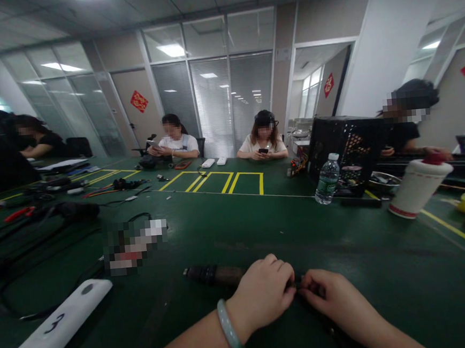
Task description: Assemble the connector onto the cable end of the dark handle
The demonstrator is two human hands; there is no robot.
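A dark, tube-shaped tool (224, 275) lies on the green table (239, 216), its narrow metal tip pointing left. My left hand (266, 289), with a pale green bangle (229, 327) at the wrist, rests over the tool's right end, fingers curled. Close on its right, my right hand (330, 292) has thumb and fingers pinched together by a small dark piece at the tool's end. What exactly sits between the fingertips of either hand is too small and dark to make out. A dark cord seems to run below my right hand.
A white numbered bar (55, 332) lies at the lower left, with cables and dark tools (70, 212) beyond. A water bottle (328, 180), a black case (347, 151) and a white container (419, 187) stand at the right. Several people sit around the table.
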